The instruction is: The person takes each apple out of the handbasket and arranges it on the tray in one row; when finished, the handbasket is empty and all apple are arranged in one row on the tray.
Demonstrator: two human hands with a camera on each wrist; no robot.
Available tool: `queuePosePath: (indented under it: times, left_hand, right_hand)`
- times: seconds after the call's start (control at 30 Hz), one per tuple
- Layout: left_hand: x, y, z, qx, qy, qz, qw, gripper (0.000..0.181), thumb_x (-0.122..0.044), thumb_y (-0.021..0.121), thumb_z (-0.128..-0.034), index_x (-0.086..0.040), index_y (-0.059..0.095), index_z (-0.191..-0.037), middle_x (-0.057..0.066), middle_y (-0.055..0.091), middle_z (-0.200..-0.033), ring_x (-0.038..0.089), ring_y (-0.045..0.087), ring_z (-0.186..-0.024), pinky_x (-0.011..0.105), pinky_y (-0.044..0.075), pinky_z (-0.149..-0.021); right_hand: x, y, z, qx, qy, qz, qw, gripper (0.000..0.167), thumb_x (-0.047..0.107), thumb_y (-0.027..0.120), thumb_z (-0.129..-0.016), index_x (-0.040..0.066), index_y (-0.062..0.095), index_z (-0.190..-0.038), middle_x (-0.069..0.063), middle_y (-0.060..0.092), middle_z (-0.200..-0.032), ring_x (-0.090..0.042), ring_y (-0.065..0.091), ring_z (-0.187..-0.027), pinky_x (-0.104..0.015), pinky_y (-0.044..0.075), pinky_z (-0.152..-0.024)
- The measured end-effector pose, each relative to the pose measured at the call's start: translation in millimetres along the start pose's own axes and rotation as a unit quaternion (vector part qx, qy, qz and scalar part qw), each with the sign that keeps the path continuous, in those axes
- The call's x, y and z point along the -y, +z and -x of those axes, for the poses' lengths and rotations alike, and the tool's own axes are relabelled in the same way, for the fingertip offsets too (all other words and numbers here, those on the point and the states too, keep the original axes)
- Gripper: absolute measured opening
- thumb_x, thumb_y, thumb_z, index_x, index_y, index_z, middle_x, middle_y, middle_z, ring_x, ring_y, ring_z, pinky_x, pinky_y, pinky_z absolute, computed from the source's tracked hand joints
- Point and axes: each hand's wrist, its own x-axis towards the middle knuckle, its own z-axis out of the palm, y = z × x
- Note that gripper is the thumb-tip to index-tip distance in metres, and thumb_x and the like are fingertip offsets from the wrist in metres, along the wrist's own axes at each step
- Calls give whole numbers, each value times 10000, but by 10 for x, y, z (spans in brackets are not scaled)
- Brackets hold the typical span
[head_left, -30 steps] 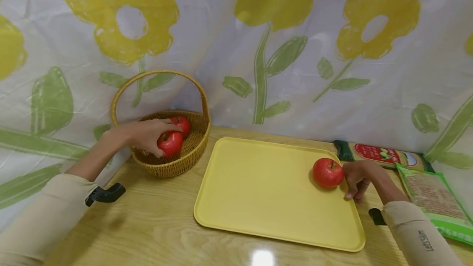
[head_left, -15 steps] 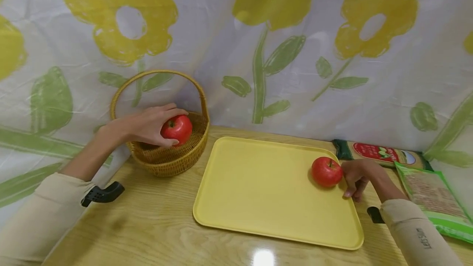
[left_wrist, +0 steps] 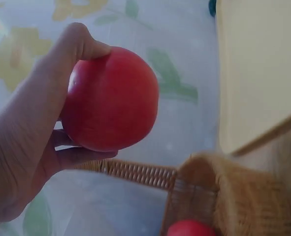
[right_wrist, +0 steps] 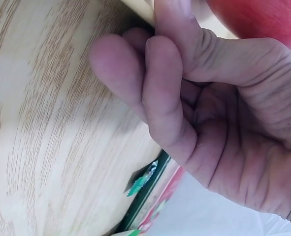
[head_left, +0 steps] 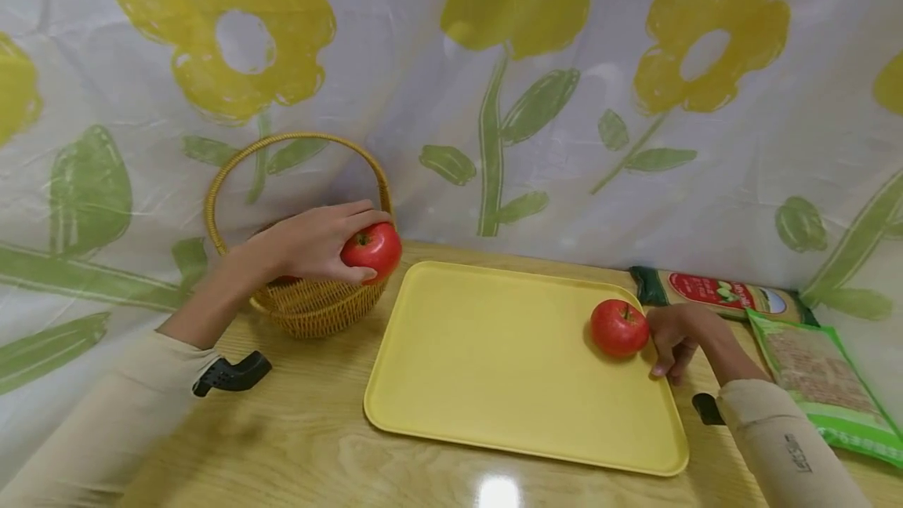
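Observation:
My left hand [head_left: 320,245] grips a red apple [head_left: 374,252] between thumb and fingers, over the right rim of the wicker basket [head_left: 324,312]. In the left wrist view the held apple [left_wrist: 113,101] is apart from the basket [left_wrist: 256,196], and another red apple [left_wrist: 190,228] lies inside. Another apple [head_left: 619,328] sits on the yellow tray [head_left: 494,359], near its right edge. Beside that apple, my right hand [head_left: 680,339] holds the tray's right rim, thumb on the tray side, fingers curled [right_wrist: 162,93]. The exact contact is partly hidden.
A green and red food packet [head_left: 727,292] lies against the flowered cloth backdrop [head_left: 395,100]. In front of it, at the right, is a green-edged clear bag [head_left: 821,375]. The basket's tall hoop handle [head_left: 303,136] arches over it.
My left hand has lifted an apple out of the basket and carried it right, towards the tray. The right hand stays at the tray's rim.

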Motion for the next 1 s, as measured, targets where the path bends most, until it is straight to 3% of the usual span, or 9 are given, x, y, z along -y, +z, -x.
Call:
queuePosePath:
  times: [0.3,0.53,0.77,1.0]
  left_hand:
    - [-253,115,-293,110,354,306,9988,701,-460,740,-869,-110,551,-1445,73,578,-1335,241,680,-1080,418,623,-890]
    - [-444,248,-511,50,841,241,9962,685,-452,767,-799,-148,593,-1387,48,598,-1262,213,657,-1065,399,625,-882]
    - [-703,538,-784,317,1034,399,9933,719,-485,733,-828,-134,585,-1438,59,618,-1348,218,653,-1149,406,605,-947]
    - [-969,862,-1040,683,1214,740,9875,716,-509,723,-839,-187,584,-1463,31,619,-1300,175,652,-1110,347,595,-936]
  right_hand:
    - [17,-4,5,-159,203,33,9997,278,57,857,-833,-19,678,-1032,-120,767,-844,-214,794,-725,-326,654,-727]
    - [136,3,-66,-183,259,72,9995,361,56,867,-824,-22,639,-1093,-134,769,-857,-224,796,-725,-334,655,-732]
    - [159,-33,-72,-220,240,269,9991,277,58,874,-817,-23,704,-1021,-104,768,-763,-207,794,-717,-317,652,-715]
    - [99,-29,-68,-231,136,182,9995,211,60,875,-814,-20,720,-932,-94,762,-735,-210,790,-703,-335,656,-726]
